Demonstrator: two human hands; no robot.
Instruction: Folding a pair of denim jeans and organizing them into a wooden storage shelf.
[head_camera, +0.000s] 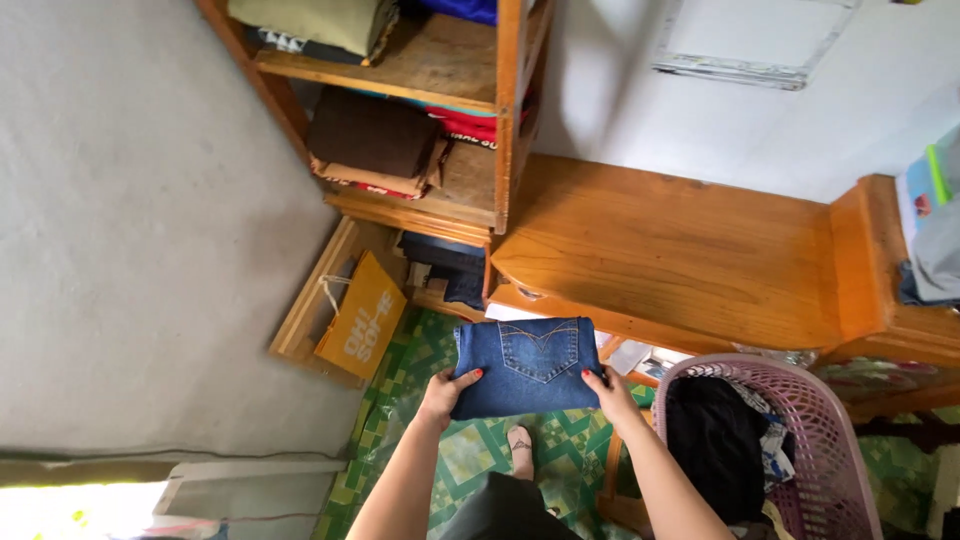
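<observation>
The left hand (443, 392) and right hand (608, 392) each pinch 1 edge of the folded blue jeans (527, 366), held flat above the green patterned floor (470, 450), between the wooden shelf (440, 120) and the pink laundry basket (830, 440).

A single head-worn camera looks steeply down past the person's forearms to the green floor (400, 400), close enough that both hands sit in the lower middle of the frame. It faces a wooden shelf (440, 70) and bench (680, 250) ahead, with a wall (130, 220) at left and a pink basket (820, 440) at lower right.
</observation>
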